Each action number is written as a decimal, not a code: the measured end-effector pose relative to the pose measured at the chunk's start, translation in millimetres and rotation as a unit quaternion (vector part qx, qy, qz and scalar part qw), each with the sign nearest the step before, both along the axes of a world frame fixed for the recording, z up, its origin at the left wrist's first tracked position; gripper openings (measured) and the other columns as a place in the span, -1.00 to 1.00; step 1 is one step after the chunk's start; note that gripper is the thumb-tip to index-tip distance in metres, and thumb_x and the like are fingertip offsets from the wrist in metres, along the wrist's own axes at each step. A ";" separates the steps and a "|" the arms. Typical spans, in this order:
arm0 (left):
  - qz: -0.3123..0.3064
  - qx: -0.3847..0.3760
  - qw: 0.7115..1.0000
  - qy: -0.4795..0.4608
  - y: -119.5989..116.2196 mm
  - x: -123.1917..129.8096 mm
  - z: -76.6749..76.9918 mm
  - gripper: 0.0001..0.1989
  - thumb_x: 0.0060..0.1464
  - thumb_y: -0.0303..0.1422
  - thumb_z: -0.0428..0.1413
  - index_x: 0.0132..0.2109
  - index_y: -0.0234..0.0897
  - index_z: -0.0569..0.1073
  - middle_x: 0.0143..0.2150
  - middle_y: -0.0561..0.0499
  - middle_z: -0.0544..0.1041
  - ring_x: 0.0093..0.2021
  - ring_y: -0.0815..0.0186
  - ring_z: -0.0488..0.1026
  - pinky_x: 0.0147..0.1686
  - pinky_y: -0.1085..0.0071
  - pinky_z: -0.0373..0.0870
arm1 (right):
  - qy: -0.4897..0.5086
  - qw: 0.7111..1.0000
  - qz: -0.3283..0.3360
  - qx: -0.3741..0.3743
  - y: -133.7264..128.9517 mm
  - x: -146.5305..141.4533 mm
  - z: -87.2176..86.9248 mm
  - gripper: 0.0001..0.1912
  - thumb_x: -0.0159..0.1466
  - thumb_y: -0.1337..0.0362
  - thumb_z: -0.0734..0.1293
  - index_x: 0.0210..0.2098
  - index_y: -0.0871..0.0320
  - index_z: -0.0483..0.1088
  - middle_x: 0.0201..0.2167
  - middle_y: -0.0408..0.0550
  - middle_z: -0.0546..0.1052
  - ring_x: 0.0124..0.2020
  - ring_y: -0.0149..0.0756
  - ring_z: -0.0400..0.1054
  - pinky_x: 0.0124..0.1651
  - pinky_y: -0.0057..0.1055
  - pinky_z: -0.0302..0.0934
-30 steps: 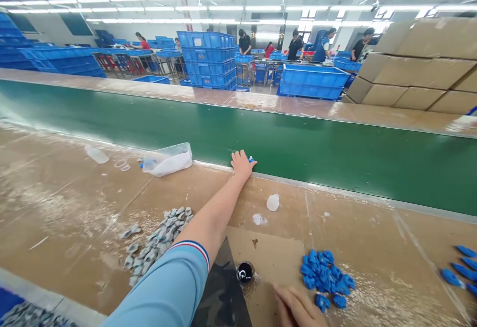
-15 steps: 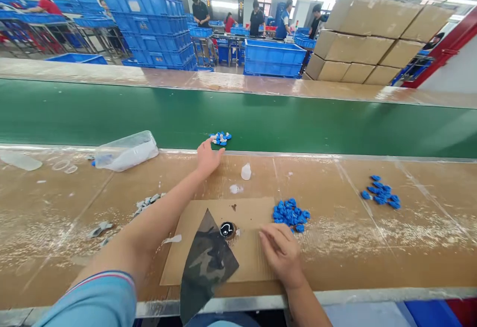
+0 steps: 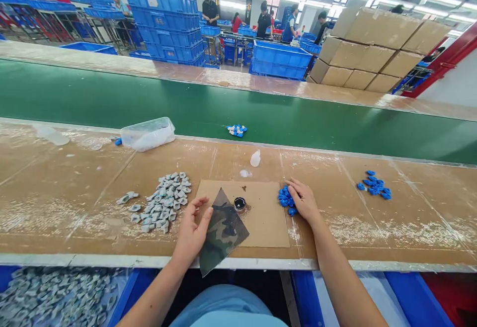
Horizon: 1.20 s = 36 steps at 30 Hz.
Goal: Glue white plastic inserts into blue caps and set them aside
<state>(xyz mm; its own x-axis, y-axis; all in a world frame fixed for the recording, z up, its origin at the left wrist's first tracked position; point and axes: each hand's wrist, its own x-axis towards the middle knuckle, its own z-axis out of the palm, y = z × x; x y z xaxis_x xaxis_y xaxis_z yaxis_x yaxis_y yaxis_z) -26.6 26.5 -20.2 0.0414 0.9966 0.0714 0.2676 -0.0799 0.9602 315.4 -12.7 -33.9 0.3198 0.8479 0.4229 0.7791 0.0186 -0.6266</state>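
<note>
Left hand [image 3: 191, 232] open, grip released, fingertips just touching edge of camouflage film sheet [image 3: 223, 232], which lies on cardboard pad [image 3: 263, 232] at lower centre and overhangs the front edge. Right hand [image 3: 303, 200] open, resting on blue plastic parts [image 3: 285, 199] beside pad. Small black jar [image 3: 240, 204] on pad. Gray parts pile [image 3: 166, 200] left of pad on surface [image 3: 74, 207].

left hand [image 3: 192, 230]: raised, palm inward, fingers spread | right hand [image 3: 303, 200]: palm down, fingers curled | both forearms extended forward
</note>
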 end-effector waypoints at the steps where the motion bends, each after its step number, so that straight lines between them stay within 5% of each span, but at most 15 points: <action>1: -0.005 0.003 1.000 -0.007 -5.2 1.7 -3.0 -0.62 0.07 -0.14 0.05 -0.04 -0.26 0.34 -0.03 -0.18 0.46 0.04 0.14 0.39 0.09 0.08 0.27 | -0.018 1.000 0.015 -0.007 0.6 -4.1 -0.5 -0.56 0.29 -0.05 0.15 -0.21 0.05 0.56 -0.11 0.06 0.57 -0.01 -0.08 0.40 0.06 0.02 0.20; 7: -0.032 0.040 0.999 0.003 -14.1 3.6 -7.5 -0.67 0.10 -0.21 0.05 -0.04 -0.29 0.36 -0.09 -0.16 0.49 -0.02 0.18 0.44 0.06 0.13 0.33 | -0.047 0.998 0.046 -0.014 -18.8 -25.7 1.6 -0.53 0.33 -0.04 0.11 -0.19 0.05 0.56 -0.17 0.04 0.59 -0.06 -0.12 0.42 0.08 -0.06 0.23; 16: -0.033 0.097 0.993 0.057 -13.6 4.1 -6.6 -0.73 0.11 -0.25 0.06 -0.07 -0.27 0.40 -0.17 -0.11 0.53 -0.10 0.19 0.44 -0.04 0.17 0.36 | -0.110 0.993 -0.030 -0.004 -40.0 -42.6 5.3 -0.51 0.36 0.00 0.05 -0.12 0.05 0.53 -0.06 0.06 0.54 0.04 -0.05 0.34 0.05 0.00 0.17; 20: -0.040 0.117 0.990 0.070 -13.9 4.5 -6.0 -0.75 0.12 -0.28 0.06 -0.07 -0.26 0.41 -0.18 -0.10 0.54 -0.10 0.20 0.43 -0.07 0.22 0.37 | -0.202 0.977 -0.053 0.048 -53.9 -51.8 24.2 -0.64 0.33 0.07 0.18 -0.32 0.06 0.55 -0.34 -0.01 0.58 -0.21 -0.14 0.39 -0.08 -0.16 0.16; 27: -0.040 0.140 0.987 0.070 -17.3 7.5 -8.4 -0.78 0.11 -0.34 0.06 -0.08 -0.28 0.40 -0.21 -0.09 0.53 -0.13 0.19 0.43 -0.10 0.21 0.35 | -0.354 0.934 -0.018 0.036 -67.9 -78.6 32.7 -0.68 0.34 0.09 0.19 -0.32 0.11 0.51 -0.42 -0.01 0.57 -0.39 -0.21 0.33 -0.18 -0.22 0.06; 30: -0.044 0.135 0.987 0.072 -18.4 11.6 -8.2 -0.78 0.10 -0.39 0.07 -0.07 -0.28 0.39 -0.19 -0.09 0.53 -0.13 0.20 0.42 -0.10 0.21 0.35 | -0.341 0.939 0.022 0.044 -61.5 -76.5 24.5 -0.64 0.34 0.04 0.17 -0.32 0.12 0.49 -0.53 -0.02 0.52 -0.44 -0.19 0.34 -0.24 -0.23 0.11; 36: -0.049 0.147 0.987 0.051 -24.4 -0.8 -2.8 -0.80 0.11 -0.44 0.05 -0.09 -0.26 0.39 -0.17 -0.08 0.51 -0.17 0.26 0.43 -0.18 0.32 0.39 | -0.226 0.965 0.119 0.057 -50.7 -80.3 21.4 -0.70 0.33 0.07 0.18 -0.18 0.05 0.47 -0.33 -0.04 0.50 -0.40 -0.28 0.40 -0.37 -0.38 0.26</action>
